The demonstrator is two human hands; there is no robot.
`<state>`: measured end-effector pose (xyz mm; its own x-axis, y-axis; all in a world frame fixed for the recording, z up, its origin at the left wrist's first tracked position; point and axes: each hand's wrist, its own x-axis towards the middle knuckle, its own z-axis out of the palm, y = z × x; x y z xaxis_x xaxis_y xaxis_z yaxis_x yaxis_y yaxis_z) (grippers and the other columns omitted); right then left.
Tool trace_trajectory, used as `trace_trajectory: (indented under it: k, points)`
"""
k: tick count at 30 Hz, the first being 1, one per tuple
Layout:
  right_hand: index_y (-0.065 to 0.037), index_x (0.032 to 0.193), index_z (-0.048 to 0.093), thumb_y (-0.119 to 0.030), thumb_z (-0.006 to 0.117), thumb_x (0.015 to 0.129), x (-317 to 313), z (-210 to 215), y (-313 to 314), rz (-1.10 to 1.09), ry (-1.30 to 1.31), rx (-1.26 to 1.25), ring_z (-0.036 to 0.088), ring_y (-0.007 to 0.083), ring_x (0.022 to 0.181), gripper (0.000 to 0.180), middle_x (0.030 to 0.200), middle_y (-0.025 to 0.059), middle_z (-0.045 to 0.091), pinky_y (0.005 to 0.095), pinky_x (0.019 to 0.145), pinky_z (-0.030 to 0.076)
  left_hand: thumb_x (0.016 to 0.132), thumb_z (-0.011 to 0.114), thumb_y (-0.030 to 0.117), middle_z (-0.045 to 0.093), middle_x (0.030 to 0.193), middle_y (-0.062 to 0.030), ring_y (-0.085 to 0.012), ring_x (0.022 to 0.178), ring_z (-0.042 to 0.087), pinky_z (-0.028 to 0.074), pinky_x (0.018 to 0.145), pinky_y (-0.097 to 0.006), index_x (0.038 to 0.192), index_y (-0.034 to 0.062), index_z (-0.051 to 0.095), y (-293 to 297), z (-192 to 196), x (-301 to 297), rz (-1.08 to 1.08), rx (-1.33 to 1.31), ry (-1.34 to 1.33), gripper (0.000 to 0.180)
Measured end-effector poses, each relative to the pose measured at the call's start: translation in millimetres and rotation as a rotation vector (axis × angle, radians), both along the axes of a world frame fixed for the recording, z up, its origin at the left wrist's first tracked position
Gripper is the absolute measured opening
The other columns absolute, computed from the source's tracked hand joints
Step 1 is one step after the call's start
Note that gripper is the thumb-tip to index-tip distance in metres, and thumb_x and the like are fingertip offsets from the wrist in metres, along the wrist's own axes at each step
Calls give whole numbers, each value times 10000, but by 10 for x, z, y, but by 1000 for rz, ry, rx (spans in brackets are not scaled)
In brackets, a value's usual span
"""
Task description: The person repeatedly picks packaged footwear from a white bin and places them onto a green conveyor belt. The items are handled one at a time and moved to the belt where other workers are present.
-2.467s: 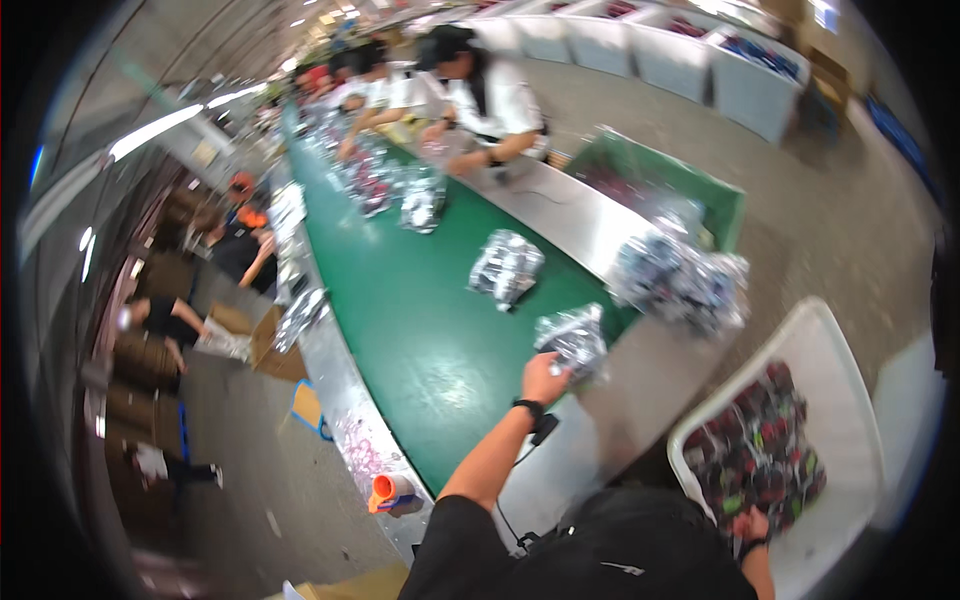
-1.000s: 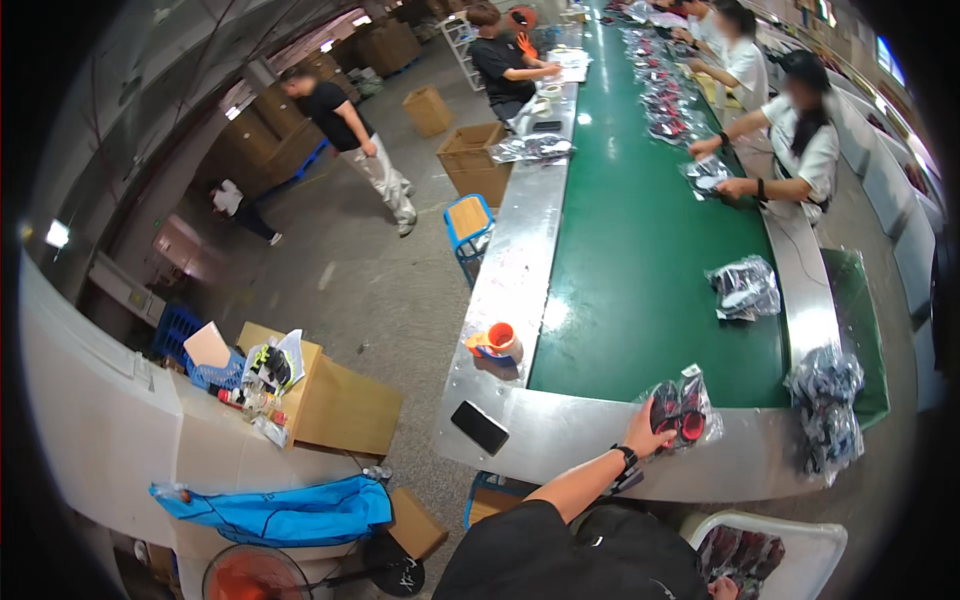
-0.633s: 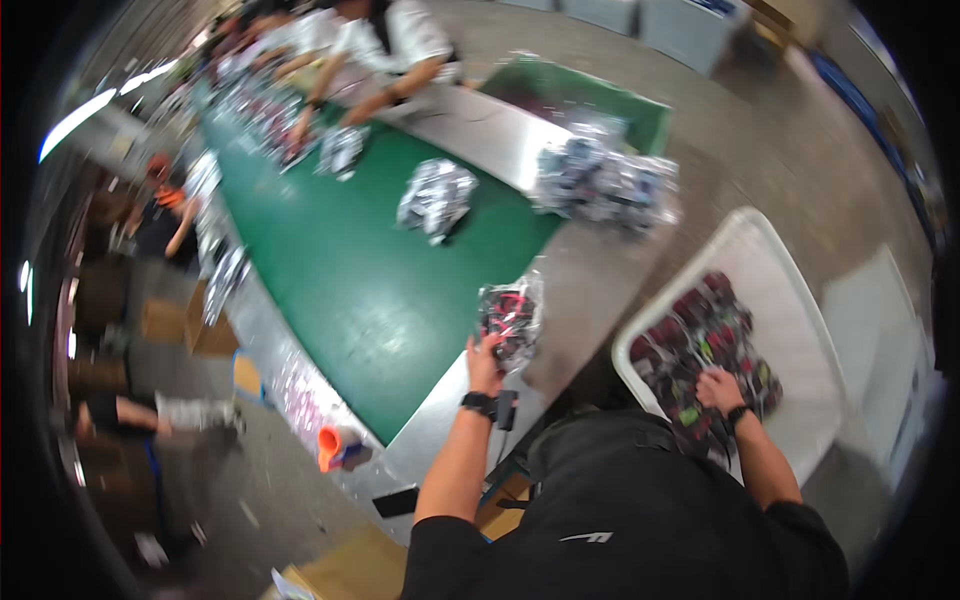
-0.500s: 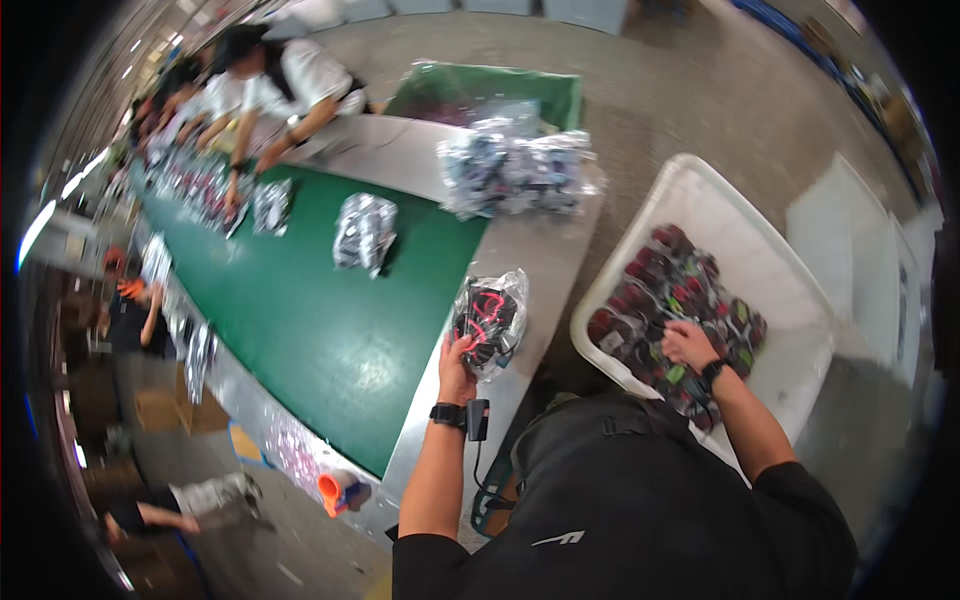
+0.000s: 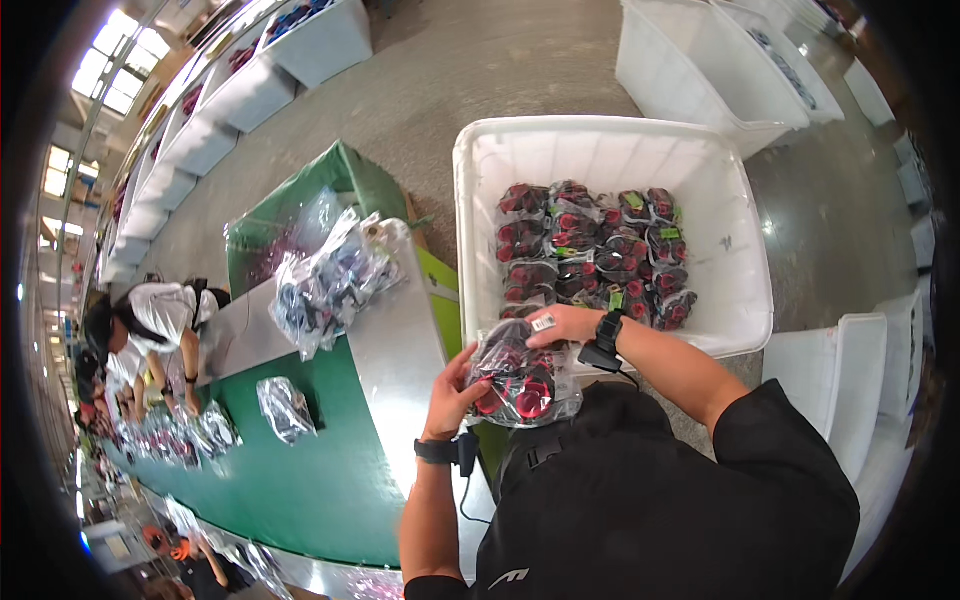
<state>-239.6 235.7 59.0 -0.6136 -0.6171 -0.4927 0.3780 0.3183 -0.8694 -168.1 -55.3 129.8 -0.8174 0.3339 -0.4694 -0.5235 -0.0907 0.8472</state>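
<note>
In front of me, at the near left corner of the white bin, is a clear plastic bag [image 5: 520, 385] of black-and-red items that look like footwear. My left hand [image 5: 455, 393] grips its left side, thumb over the film. From the other side my right hand [image 5: 565, 326] pinches the bag's upper edge beside a small white label [image 5: 542, 323]. Similar bagged black-and-red items [image 5: 620, 255] lie in rows inside the large white bin [image 5: 690, 145]. The right fingertips are partly hidden behind the label and film.
On my left runs a green conveyor belt [image 5: 340, 490] with a metal edge [image 5: 385, 370] and a single silvery bag [image 5: 286, 409] on it. A heap of clear bags [image 5: 340, 275] rests by a green-lined container [image 5: 350, 180]. Co-workers [image 5: 165, 325] stand further along; more white bins [image 5: 690, 60] stand beyond.
My view has turned right. The bag in my left hand has moved from over the belt's metal edge to the bin's near corner. My right hand has come out of the bin onto it.
</note>
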Motion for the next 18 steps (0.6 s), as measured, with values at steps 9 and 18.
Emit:
trace_trajectory:
  k: [9,18]
  points:
    - [78,1374,463,-99,771,836,794,-838,1328,-894,-329,-115,649,151,971,644,1116,78,665,321,874,525,892,713,158,663,1142,-167,-176,997,634,515,862,-300,1326,-26,549,-139,-922,765,176,-518,-4,499]
    - [-35,1320,555,-216,758,865,546,-1026,1809,-1331,-269,-112,686,154,851,530,1079,61,684,321,680,553,925,651,200,669,1066,-143,-187,903,647,548,725,-309,1345,-26,528,-808,-916,1751,377,-641,-323,492]
